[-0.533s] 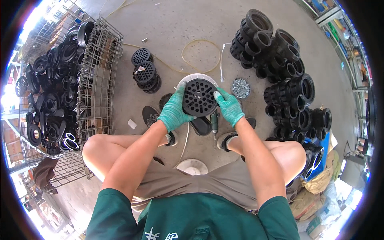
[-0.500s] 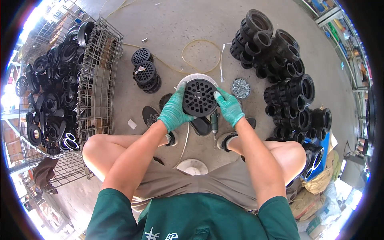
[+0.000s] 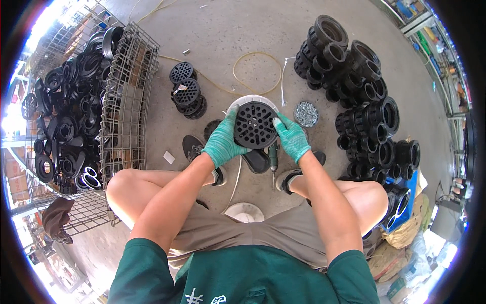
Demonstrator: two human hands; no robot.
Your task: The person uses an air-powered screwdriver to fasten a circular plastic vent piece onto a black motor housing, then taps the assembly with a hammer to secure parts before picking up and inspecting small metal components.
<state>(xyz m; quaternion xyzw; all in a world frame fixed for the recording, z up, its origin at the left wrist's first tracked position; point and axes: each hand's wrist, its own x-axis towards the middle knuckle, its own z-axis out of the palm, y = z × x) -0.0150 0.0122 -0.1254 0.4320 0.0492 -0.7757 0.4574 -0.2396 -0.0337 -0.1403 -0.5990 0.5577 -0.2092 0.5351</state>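
Between my two gloved hands is a round black drain grate (image 3: 248, 133), its holes and slots facing up and a small shiny spot near its middle. My left hand (image 3: 226, 138) grips its left rim, thumb on the edge and fingers partly hidden underneath. Closed on the right rim is my right hand (image 3: 292, 137), thumb over the top edge. Behind the grate shows the rim of a white round container (image 3: 251, 98), mostly covered. A green power screwdriver (image 3: 273, 158) lies just below the grate, beside a black oval piece (image 3: 257, 163).
A bowl of small metal screws (image 3: 306, 114) sits to the right. Stacked black grates (image 3: 187, 92) stand left of centre. A wire cage (image 3: 126, 96) of black parts is at far left; rows of black ring fittings (image 3: 362, 121) line the right. A yellow hose (image 3: 234, 71) loops ahead.
The whole view has shifted slightly. Both hands keep their hold on the grate, which appears turned a little between them.
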